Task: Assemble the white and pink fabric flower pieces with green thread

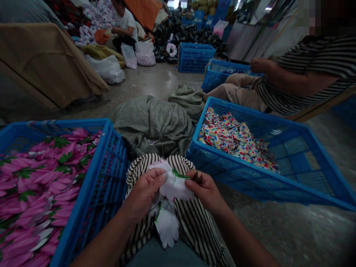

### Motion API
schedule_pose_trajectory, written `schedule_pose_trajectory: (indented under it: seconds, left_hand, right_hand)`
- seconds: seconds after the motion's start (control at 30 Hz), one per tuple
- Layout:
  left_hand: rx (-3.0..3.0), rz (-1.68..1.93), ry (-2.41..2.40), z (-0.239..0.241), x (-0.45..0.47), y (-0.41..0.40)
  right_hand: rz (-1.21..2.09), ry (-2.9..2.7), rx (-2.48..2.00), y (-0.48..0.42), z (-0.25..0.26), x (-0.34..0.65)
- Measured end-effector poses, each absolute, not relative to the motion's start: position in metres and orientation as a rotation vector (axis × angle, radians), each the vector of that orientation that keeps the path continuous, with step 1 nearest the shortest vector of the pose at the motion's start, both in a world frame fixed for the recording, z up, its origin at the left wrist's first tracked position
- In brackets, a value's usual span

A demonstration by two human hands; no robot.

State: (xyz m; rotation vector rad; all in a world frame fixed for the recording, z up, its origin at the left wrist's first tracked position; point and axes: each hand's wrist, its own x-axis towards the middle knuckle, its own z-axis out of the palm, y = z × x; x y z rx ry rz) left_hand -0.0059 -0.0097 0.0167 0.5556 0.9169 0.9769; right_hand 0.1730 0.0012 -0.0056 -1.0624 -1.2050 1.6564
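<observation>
Over my lap, my left hand (148, 185) pinches the left side of a white petal-shaped piece (176, 187) with a green edge. On its right side, my right hand (205, 189) closes thumb and fingers on the same piece. A small dark pointed object (198, 177) shows among the right fingers; its kind is unclear. Another white petal-shaped piece (167, 225) hangs below, on the striped trousers. To the left, a blue crate (107, 148) holds many pink pieces (52, 178) with green leaf shapes, some showing white backs.
Right of my knees stands a blue crate (308, 148) partly filled with colourful printed pieces (233, 139). Grey-green sacks (152, 118) lie ahead. A person in a striped shirt (314, 59) sits at the right. Further off are another blue crate (196, 57), bags and a seated person (129, 27).
</observation>
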Motion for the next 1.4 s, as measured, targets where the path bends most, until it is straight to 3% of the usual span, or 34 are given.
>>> schedule_pose_trajectory:
  seconds: [0.13,0.27,0.53,0.97,1.27,1.4]
  left_hand:
    - [0.832,0.864,1.023,0.017,-0.011,-0.01]
    - [0.99,1.014,1.126,0.015,-0.008,-0.013]
    - [0.439,1.088,0.797,0.023,0.007,-0.015]
    - [0.279,1.061,0.697,0.033,0.021,-0.015]
    - [0.279,1.055,0.723,0.029,0.02,-0.02]
    - [0.281,1.057,0.727,0.027,0.018,-0.019]
  right_hand:
    - [1.567,-1.403,-1.056,0.003,-0.002,0.172]
    - [1.343,-1.379,-1.068,0.005,-0.006,0.175]
    - [1.373,-1.527,-0.947,0.008,-0.005,0.183]
    - [0.908,-1.793,-0.912,0.018,0.009,0.176]
    - [0.917,-1.755,-0.912,0.017,0.01,0.173]
    - [1.089,-1.424,-1.021,0.016,0.002,0.168]
